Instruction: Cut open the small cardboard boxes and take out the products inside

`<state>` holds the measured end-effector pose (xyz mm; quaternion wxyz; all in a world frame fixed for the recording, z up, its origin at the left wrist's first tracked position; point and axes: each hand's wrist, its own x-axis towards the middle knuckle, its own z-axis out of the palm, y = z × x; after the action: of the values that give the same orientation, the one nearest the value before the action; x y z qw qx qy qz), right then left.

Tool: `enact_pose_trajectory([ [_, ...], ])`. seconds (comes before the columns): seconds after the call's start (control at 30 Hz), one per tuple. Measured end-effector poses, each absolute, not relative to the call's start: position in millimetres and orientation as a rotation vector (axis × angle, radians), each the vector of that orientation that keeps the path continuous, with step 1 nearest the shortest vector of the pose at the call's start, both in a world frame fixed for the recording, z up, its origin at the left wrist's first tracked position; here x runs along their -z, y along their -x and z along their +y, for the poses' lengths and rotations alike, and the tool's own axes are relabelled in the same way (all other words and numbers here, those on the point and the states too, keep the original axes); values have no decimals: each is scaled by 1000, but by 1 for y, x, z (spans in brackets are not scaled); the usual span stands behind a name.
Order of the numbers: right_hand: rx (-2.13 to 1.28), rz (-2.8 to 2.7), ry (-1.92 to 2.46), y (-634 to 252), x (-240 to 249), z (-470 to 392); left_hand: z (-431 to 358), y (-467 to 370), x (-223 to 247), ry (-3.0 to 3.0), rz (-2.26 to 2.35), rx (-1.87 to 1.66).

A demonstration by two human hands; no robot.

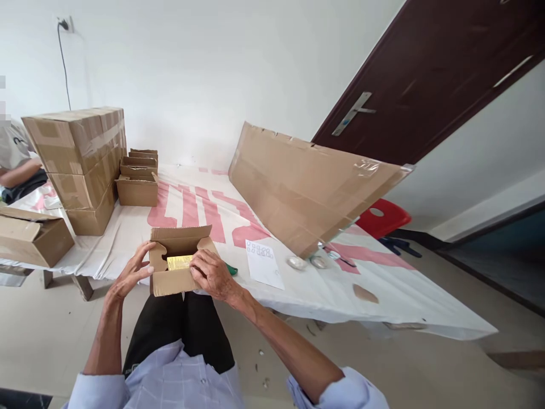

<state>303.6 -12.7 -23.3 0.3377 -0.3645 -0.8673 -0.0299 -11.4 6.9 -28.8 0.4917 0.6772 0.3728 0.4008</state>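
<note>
Starting at the far left, I am seeing a co-worker's forearm [21, 173] reaching in beside the worktop [298, 292]. An open-topped carton [36, 244] is sitting near the left end, its flaps partly raised. Just beyond it, a stack of taped cartons [87, 170] is standing on the cloth, and to its right a row of open small boxes [138, 190] is lining up toward the wall. On the wall above, a black plug [63, 24] is sitting in a socket, its cord hanging down.

At the near edge, the left hand [131, 272] is clamping on the left side of an open cardboard box [174, 283], its thumb and fingers pressing on the edge. The yellow packet [179, 262] is lying inside, toward the near wall. The right hand [212, 274] is curling over the right end of the box, its fingers touching the packet's right end; I cannot tell whether they are closing on it.

Just right of that hand, a green item [232, 269] is showing only in part. Farther right, a marked paper sheet [264, 264] is lying flat, with two small pale bundles [297, 262] beyond its right side. Behind them a large cardboard panel [302, 182] is leaning at a slant. A brown scrap [365, 293] is lying near the front edge, and a red seat [383, 218] is showing behind the panel, below the dark door [409, 74].
</note>
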Motion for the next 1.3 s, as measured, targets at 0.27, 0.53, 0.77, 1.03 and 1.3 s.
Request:
enact_pose_trajectory([
  [0.27, -27, -2460, 980, -307, -4, 2, 3, -10, 18, -1731, 1114, -977],
  [0.53, 255, -2834, 1336, -321, -55, 22, 4, -10, 16, -1691, 1122, -1010],
  [0.77, 277, -2910, 1518, -343, -65, 22, 4, -11, 14, -1706, 1118, -1034],
  [1.03, -238, -3010, 1568, -329, -80, 54, 3, -10, 10, -1687, 1104, -1000],
  [1.3, -321, -2952, 1500, -330, -79, 61, 7, -8, 12, -1710, 1104, -985],
])
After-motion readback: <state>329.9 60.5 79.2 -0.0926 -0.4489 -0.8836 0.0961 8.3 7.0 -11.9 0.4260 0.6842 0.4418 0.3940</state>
